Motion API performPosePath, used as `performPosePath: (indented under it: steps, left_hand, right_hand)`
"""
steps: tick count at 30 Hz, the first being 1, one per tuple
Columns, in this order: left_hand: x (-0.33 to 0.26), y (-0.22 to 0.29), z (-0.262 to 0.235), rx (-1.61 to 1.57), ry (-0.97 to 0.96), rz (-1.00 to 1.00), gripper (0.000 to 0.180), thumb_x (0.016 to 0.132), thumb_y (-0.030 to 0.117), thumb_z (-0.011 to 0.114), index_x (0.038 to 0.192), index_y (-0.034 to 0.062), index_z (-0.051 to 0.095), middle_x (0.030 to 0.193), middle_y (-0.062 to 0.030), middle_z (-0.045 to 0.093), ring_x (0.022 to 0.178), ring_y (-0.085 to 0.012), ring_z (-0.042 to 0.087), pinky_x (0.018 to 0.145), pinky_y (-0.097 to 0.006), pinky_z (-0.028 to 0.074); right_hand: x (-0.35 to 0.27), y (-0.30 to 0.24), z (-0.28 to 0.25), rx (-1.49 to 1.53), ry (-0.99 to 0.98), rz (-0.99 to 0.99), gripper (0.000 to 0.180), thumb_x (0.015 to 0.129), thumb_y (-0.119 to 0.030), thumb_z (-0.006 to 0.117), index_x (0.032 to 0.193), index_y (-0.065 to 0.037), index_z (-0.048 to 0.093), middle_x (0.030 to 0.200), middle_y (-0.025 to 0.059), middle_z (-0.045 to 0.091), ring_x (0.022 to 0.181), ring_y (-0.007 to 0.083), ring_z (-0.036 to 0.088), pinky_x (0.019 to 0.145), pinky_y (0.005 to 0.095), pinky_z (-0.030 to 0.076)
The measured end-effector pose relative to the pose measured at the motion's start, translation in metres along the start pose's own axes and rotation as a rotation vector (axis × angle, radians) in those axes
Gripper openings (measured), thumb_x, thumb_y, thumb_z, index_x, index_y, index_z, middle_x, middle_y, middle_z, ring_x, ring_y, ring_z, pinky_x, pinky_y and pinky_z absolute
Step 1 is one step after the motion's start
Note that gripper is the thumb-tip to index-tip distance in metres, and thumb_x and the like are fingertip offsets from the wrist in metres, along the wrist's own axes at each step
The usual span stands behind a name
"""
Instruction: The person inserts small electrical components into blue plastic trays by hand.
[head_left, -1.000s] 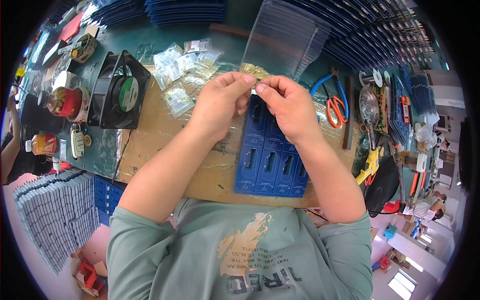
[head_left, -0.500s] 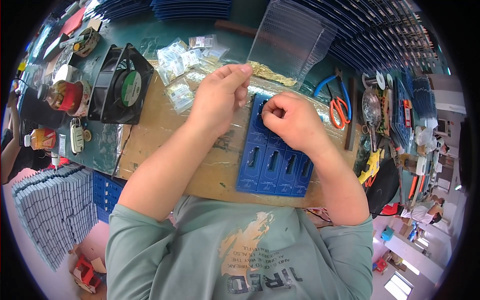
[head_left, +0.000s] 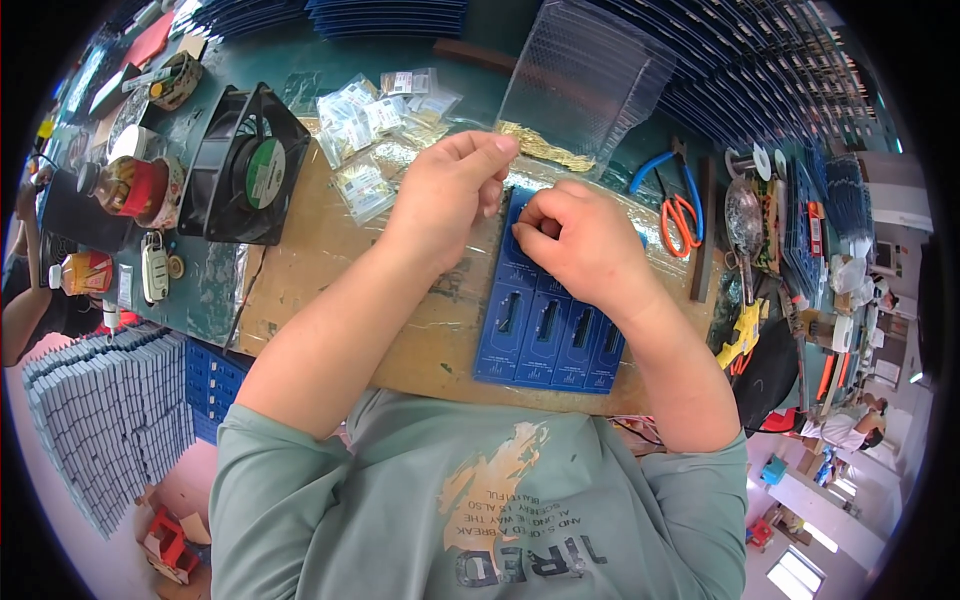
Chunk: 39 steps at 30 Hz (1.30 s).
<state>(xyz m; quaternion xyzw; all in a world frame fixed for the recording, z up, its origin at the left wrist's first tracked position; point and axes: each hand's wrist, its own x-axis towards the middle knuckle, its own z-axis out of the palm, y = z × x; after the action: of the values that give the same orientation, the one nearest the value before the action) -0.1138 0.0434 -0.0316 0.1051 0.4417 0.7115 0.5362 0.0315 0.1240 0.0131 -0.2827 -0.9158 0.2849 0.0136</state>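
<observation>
Holding the left hand (head_left: 448,195) just beside the gold pins (head_left: 548,148) at the near edge of the clear tray (head_left: 590,75), with thumb pressed to forefinger. Holding the right hand (head_left: 585,240) curled over the upper part of the blue board (head_left: 540,345), flat on the brown mat (head_left: 425,340), with thumb and fingertips together (cannot tell of anything pinched, left or right).

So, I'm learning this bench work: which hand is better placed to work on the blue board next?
Likely the right hand: it is over the upper part of the blue board. The left hand sits off to the board's left, nearer the small gold pieces.
</observation>
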Motion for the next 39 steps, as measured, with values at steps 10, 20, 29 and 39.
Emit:
performPosePath:
  steps: [10,20,29,39]
  left_hand:
    - [-0.001,-0.002,-0.002,0.014,-0.038,-0.034,0.017,0.092,0.020,0.067,0.091,0.0043,0.060,0.073,0.0014,0.053,0.062,-0.0084,0.046,0.056,-0.024,0.037]
    - [-0.005,0.001,0.004,0.070,-0.055,-0.103,0.018,0.091,0.020,0.068,0.094,0.0034,0.062,0.069,0.0018,0.053,0.057,-0.0083,0.044,0.053,-0.022,0.037]
    - [-0.005,0.003,0.002,-0.037,-0.124,-0.169,0.018,0.093,0.022,0.066,0.094,0.0041,0.061,0.075,0.0009,0.053,0.062,-0.0088,0.045,0.056,-0.024,0.037]
    - [-0.001,0.004,-0.005,-0.117,-0.190,-0.225,0.017,0.094,0.022,0.065,0.091,0.0063,0.059,0.078,0.0009,0.054,0.064,-0.0083,0.046,0.056,-0.024,0.037]
  right_hand:
    - [0.003,-0.006,-0.006,0.186,-0.129,0.196,0.022,0.082,-0.026,0.067,0.082,-0.004,0.067,0.076,0.0121,0.066,0.073,0.0312,0.064,0.067,0.0398,0.051]
    - [0.003,-0.001,-0.005,0.229,0.355,-0.015,0.018,0.082,-0.019,0.071,0.093,-0.005,0.067,0.085,0.0089,0.064,0.073,0.0243,0.063,0.065,0.0348,0.050]
    - [0.008,0.009,-0.002,0.220,0.430,-0.222,0.013,0.085,-0.013,0.069,0.096,-0.007,0.071,0.087,0.0091,0.066,0.080,0.0277,0.065,0.069,0.0341,0.051]
    - [0.010,0.014,0.005,0.241,0.469,-0.292,0.015,0.084,-0.012,0.070,0.099,-0.007,0.071,0.089,0.0086,0.067,0.079,0.0268,0.065,0.069,0.0337,0.052]
